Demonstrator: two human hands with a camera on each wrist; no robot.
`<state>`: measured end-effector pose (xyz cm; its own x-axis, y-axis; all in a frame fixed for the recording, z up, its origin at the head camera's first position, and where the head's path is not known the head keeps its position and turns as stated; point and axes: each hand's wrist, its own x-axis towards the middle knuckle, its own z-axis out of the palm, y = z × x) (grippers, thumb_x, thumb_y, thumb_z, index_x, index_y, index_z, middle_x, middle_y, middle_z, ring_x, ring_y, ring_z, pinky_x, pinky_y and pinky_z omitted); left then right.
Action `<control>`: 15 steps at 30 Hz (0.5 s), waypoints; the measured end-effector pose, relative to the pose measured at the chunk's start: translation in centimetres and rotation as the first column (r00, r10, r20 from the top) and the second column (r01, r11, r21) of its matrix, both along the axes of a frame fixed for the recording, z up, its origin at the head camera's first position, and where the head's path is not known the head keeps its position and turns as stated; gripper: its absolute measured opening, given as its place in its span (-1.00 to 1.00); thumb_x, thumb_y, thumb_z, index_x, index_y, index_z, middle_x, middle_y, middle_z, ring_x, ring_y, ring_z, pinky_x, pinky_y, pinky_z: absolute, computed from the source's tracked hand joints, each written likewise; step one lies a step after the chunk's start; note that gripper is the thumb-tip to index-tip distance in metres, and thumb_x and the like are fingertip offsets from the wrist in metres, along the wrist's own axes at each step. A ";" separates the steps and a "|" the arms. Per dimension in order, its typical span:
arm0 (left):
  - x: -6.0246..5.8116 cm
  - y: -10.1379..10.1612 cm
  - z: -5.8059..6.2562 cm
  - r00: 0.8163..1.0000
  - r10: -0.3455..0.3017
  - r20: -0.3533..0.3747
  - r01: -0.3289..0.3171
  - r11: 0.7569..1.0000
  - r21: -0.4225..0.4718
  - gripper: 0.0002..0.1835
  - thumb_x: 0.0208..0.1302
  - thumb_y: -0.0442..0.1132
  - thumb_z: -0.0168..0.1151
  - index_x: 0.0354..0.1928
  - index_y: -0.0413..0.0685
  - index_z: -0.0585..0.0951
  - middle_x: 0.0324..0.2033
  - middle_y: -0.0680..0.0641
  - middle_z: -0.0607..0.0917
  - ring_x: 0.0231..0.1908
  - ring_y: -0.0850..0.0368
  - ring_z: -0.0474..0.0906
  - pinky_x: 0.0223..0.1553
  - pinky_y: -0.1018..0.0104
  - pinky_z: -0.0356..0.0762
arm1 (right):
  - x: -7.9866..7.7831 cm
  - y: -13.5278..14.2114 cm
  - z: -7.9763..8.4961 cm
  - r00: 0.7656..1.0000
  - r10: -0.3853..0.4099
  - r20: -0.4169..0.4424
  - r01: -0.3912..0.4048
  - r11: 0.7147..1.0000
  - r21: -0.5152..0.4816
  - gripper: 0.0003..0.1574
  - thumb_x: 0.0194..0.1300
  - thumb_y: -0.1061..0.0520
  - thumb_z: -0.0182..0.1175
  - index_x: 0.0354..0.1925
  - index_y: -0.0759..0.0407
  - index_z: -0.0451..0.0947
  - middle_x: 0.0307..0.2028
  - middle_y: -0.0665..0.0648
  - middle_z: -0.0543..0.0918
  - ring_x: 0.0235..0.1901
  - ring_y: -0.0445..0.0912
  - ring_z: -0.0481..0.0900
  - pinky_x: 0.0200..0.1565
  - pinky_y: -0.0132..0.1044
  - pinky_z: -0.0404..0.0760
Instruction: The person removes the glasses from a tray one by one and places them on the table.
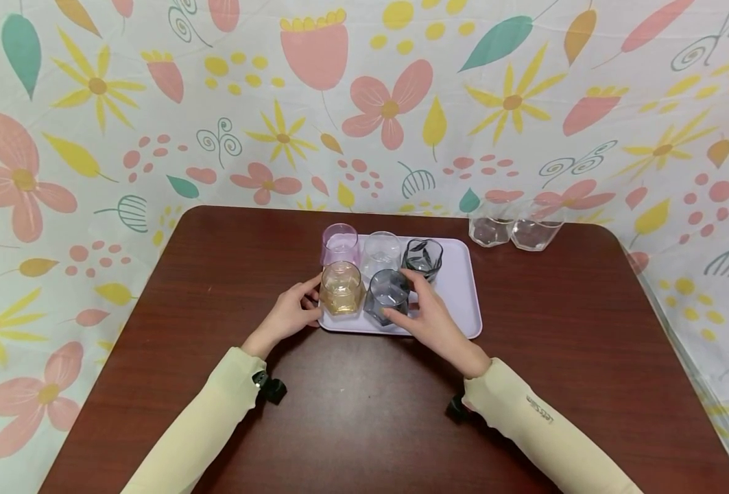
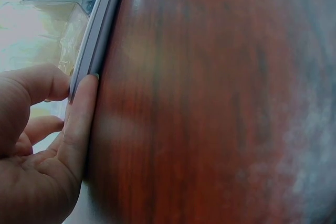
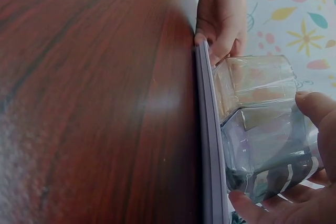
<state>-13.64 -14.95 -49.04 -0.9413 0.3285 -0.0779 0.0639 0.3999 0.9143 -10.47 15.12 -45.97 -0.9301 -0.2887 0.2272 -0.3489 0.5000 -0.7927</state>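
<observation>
A pale lilac tray (image 1: 459,295) lies on the table with several glasses on it. My left hand (image 1: 287,312) is at the tray's near left corner; in the left wrist view its thumb and fingers pinch the tray's rim (image 2: 97,35). My right hand (image 1: 433,319) holds a blue-grey glass (image 1: 384,305), thumb in front and fingers round the far side. That glass stands upright in the front row, beside an amber glass (image 1: 341,298). Behind them are a pink-purple glass (image 1: 339,240), a clear glass (image 1: 381,247) and a dark grey glass (image 1: 422,257).
Two clear glasses (image 1: 533,233) stand at the table's back right edge, against a flower-printed cloth (image 1: 395,165). Bare brown tabletop (image 1: 352,405) spreads in front of the tray and on both sides. The tray's right end bears no glass.
</observation>
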 end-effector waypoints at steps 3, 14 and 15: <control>0.0 0.0 0.0 1.000 0.002 0.004 -0.002 1.000 0.001 -0.15 0.17 -0.56 0.26 0.56 -0.18 0.32 -0.10 -0.29 0.50 -0.34 0.10 0.63 -0.40 0.18 0.83 | 0.1 0.0 0.0 1.000 -0.006 -0.017 0.006 1.000 -0.004 -0.04 0.22 0.17 0.52 0.44 0.34 0.26 0.26 0.43 0.50 0.21 0.25 0.54 0.04 0.13 0.77; 0.0 -0.1 0.1 1.000 0.002 -0.002 -0.002 1.000 -0.024 -0.14 0.16 -0.56 0.25 0.56 -0.17 0.32 -0.12 -0.25 0.51 -0.33 0.10 0.62 -0.40 0.25 0.82 | 0.9 0.6 0.3 0.999 -0.025 -0.047 0.024 1.000 -0.018 -0.04 0.17 0.19 0.55 0.41 0.33 0.31 0.21 0.40 0.54 0.14 0.23 0.58 0.00 0.11 0.78; 0.0 -0.1 0.1 1.000 0.001 -0.007 -0.001 1.000 -0.025 -0.14 0.15 -0.55 0.26 0.56 -0.17 0.32 -0.12 -0.25 0.52 -0.33 0.10 0.62 -0.40 0.24 0.82 | 1.0 0.7 0.4 0.998 -0.031 -0.049 0.030 0.999 -0.021 -0.05 0.16 0.19 0.55 0.40 0.32 0.31 0.20 0.39 0.54 0.14 0.23 0.58 -0.01 0.11 0.78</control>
